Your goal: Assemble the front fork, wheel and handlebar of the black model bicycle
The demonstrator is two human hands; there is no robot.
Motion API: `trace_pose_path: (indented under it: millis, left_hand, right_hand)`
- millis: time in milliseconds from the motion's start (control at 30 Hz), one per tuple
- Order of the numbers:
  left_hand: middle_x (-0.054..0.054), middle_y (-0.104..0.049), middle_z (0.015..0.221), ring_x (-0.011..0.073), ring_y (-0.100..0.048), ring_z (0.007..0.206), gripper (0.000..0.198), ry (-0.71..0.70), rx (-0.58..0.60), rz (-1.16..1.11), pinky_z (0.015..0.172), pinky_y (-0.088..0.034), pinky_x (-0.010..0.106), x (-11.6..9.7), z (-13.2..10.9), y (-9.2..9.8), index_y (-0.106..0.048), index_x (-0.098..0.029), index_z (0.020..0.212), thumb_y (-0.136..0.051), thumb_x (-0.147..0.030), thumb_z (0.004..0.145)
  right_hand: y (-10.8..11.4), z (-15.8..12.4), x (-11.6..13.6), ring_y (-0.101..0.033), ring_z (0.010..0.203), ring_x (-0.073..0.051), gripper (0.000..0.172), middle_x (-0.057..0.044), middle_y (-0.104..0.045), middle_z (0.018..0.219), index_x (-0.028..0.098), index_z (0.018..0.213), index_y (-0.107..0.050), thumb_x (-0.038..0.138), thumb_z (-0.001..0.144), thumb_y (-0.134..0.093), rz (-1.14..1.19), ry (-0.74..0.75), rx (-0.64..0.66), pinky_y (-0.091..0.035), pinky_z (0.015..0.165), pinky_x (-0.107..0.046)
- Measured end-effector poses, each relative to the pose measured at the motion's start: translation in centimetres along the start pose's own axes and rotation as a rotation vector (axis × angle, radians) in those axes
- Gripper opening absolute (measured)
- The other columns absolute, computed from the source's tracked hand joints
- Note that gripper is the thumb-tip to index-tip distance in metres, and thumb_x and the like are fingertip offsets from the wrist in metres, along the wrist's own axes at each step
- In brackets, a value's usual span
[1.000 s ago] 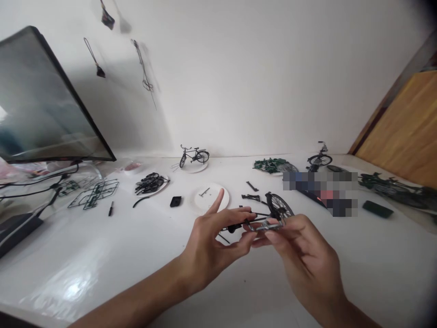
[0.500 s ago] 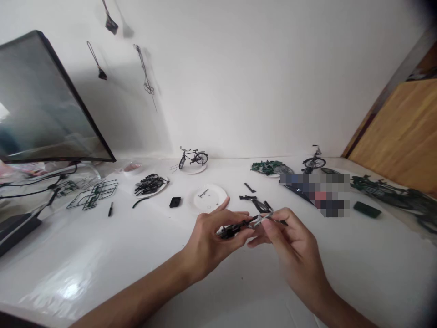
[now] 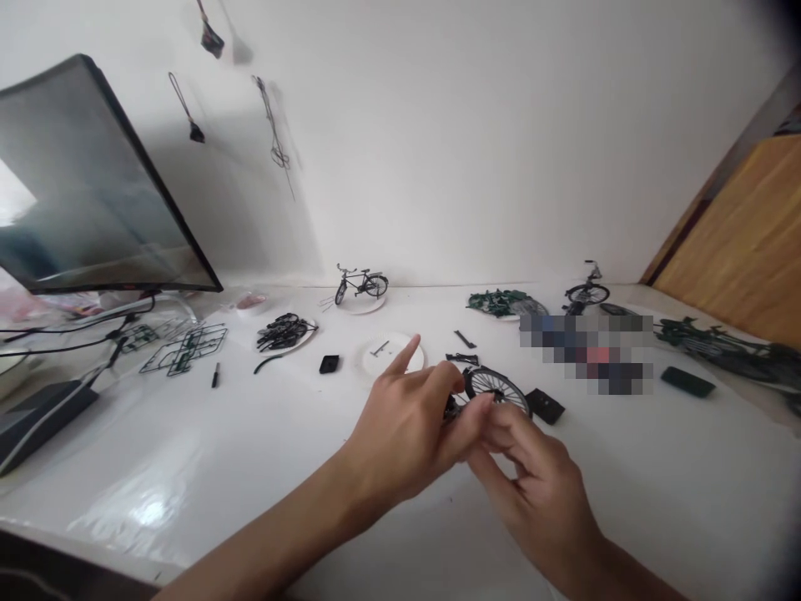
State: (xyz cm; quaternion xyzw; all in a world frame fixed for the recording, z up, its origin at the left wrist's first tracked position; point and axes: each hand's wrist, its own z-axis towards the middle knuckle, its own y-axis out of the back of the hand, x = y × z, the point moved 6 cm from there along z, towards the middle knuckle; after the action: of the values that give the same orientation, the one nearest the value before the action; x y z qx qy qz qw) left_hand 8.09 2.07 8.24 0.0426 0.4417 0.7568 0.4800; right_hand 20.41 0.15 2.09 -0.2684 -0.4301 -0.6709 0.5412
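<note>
My left hand (image 3: 416, 413) is closed around a partly built black model bicycle (image 3: 449, 407), which its fingers mostly hide. The index finger points up and away, off the part. A spoked wheel (image 3: 501, 386) with a black tyre shows just beyond my fingertips; whether it is joined to the held part I cannot tell. My right hand (image 3: 538, 463) meets the left from the right side, thumb and fingers pinched at the same piece. Behind my left hand stands a white paper plate (image 3: 366, 359) with a small grey rod-like part (image 3: 380, 348).
Black pieces (image 3: 461, 359) and a flat dark piece (image 3: 546, 406) lie past my hands. Farther back are a finished model bicycle (image 3: 363, 285), a plate of black parts (image 3: 284, 332) and green parts (image 3: 497, 302). Green sprues (image 3: 184, 349), a screwdriver (image 3: 216, 376) and a monitor (image 3: 93, 184) are left.
My hands have turned and closed in on each other. The grey piece at my right fingertips is now hidden, and the spoked wheel has come into view. The camera view has shifted slightly.
</note>
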Motion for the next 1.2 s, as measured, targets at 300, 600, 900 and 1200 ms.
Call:
trace_pose_path:
  millis: [300, 600, 900, 1200]
  left_hand:
    - [-0.001, -0.073, 0.079, 0.014, -0.071, 0.075, 0.028, 0.123, 0.051, -0.044, 0.124, -0.008, 0.047, -0.4, 0.1, -0.8, -0.058, -0.016, 0.098, -0.046, -0.04, 0.1]
    - [-0.003, -0.068, 0.079, 0.0092, -0.062, 0.063, 0.028, 0.114, 0.028, -0.043, 0.125, -0.007, 0.044, -0.7, 0.0, -1.4, -0.055, -0.016, 0.092, -0.038, -0.035, 0.103]
    - [0.0, -0.066, 0.079, 0.0096, -0.058, 0.059, 0.025, -0.009, 0.026, -0.062, 0.113, -0.036, 0.045, -0.9, 0.1, -1.4, -0.057, -0.013, 0.093, -0.045, -0.033, 0.101]
    - [-0.002, -0.057, 0.062, 0.0074, -0.045, 0.047, 0.032, -0.123, -0.049, -0.013, 0.047, -0.037, 0.023, -2.1, -0.6, -0.5, -0.06, -0.012, 0.091, -0.045, -0.039, 0.1]
  right_hand:
    - [0.9, 0.2, 0.6, -0.07, 0.075, -0.013, 0.011, 0.003, -0.071, 0.083, 0.027, 0.096, -0.057, 0.018, 0.092, -0.059, 0.028, 0.054, -0.084, -0.056, 0.069, -0.021]
    - [0.9, 0.4, 0.9, -0.072, 0.078, -0.013, 0.01, 0.003, -0.073, 0.083, 0.027, 0.098, -0.056, 0.019, 0.092, -0.059, 0.026, 0.084, -0.078, -0.056, 0.07, -0.019]
    - [1.0, 0.2, 1.1, -0.068, 0.073, -0.012, 0.01, 0.003, -0.065, 0.078, 0.025, 0.094, -0.054, 0.017, 0.091, -0.058, 0.07, 0.084, -0.034, -0.053, 0.066, -0.02]
    - [1.0, -0.5, 2.2, -0.06, 0.07, -0.01, 0.017, 0.004, -0.056, 0.079, 0.025, 0.096, -0.052, 0.011, 0.088, -0.056, 0.092, 0.205, 0.025, -0.049, 0.065, -0.019]
